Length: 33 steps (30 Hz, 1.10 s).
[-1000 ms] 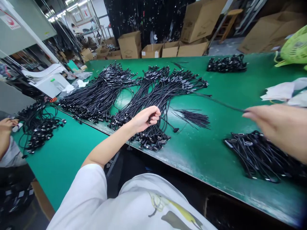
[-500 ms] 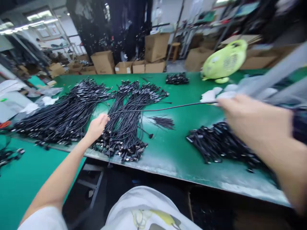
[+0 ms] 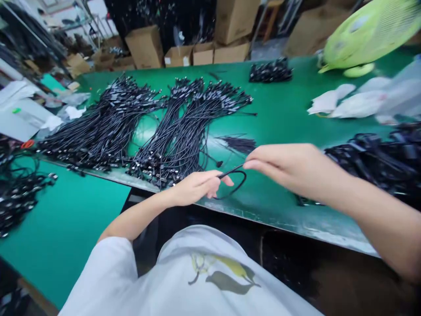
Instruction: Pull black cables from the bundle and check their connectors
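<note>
Between my hands a black cable [image 3: 244, 176] bends into a loop above the table's front edge. My left hand [image 3: 200, 186] pinches it near one side of the loop, while my right hand [image 3: 279, 164] grips it with thumb and fingers just to the right. The cable's ends are hidden. Just behind my hands lies a small bundle of thin black ties [image 3: 240, 144]. To the left of it spread long black cables in one pile [image 3: 184, 131] and a second pile [image 3: 101, 127]. Bundled black cables [image 3: 378, 162] lie beyond my right forearm.
The green table [image 3: 279, 114] carries a small dark bundle [image 3: 271, 71] at the back, a lime-green fan [image 3: 368, 39] and white plastic bags [image 3: 358, 103] at right. More cables [image 3: 19, 197] rest on the left table. Cardboard boxes [image 3: 144, 46] stand behind.
My hands have come together from far apart. The cable, stretched nearly straight between them before, is now looped. The view has tilted downward.
</note>
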### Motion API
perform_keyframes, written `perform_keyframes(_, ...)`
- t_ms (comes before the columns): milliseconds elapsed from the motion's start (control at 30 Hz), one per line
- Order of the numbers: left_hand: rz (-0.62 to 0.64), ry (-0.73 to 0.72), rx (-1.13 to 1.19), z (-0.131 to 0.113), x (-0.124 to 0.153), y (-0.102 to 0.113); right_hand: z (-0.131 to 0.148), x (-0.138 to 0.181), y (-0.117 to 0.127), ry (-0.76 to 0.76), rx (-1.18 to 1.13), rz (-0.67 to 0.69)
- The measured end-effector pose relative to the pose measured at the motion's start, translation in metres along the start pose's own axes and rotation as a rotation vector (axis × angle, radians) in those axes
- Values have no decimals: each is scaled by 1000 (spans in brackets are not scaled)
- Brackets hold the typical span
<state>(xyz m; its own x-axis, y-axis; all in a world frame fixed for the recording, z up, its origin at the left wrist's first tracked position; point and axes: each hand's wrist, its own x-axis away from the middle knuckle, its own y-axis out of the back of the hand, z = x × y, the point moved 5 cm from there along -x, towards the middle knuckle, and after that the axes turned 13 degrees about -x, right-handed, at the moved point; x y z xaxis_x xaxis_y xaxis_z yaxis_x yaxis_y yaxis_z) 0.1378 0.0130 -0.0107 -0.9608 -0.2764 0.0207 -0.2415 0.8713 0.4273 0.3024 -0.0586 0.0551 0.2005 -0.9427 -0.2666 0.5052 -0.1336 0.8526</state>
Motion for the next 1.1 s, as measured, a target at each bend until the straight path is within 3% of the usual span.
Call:
perform_keyframes(133, -1, 160, 536, 25, 16, 21, -59, 3, 18, -184, 89, -181)
perform_keyframes(200, -110, 173, 758, 32, 25, 38, -80, 11, 14, -231, 43, -185)
perform_keyframes(300, -303, 168, 935, 34, 31, 57, -86, 21, -5, -154, -35, -141)
perform_keyframes(433, -297, 214, 949, 32, 21, 57, -62, 30, -21, -21, 118, -193)
perform_keyframes(567, -252, 177, 890, 35, 9, 48, -43, 28, -18, 9, 264, -231)
perform_keyframes(700, -27, 151, 767, 28, 7, 31, -49, 16, -19, -35, 220, -175)
perform_keyframes(767, 5, 156, 754, 22, 10, 29, -58, 10, -22, -66, 157, -143)
perform_keyframes(867, -141, 160, 802, 18, 19, 42, -76, 8, -26, -129, 37, -138)
perform_keyframes(967, -426, 129, 822, 18, 33, 67, -91, 15, -31, -178, -25, -185)
perform_keyframes(1033, -618, 101, 782, 19, 43, 81, -91, 24, -36, -163, 21, -214)
perform_keyframes(1100, -703, 108, 742, 21, 47, 88, -83, 33, -42, -112, 160, -237)
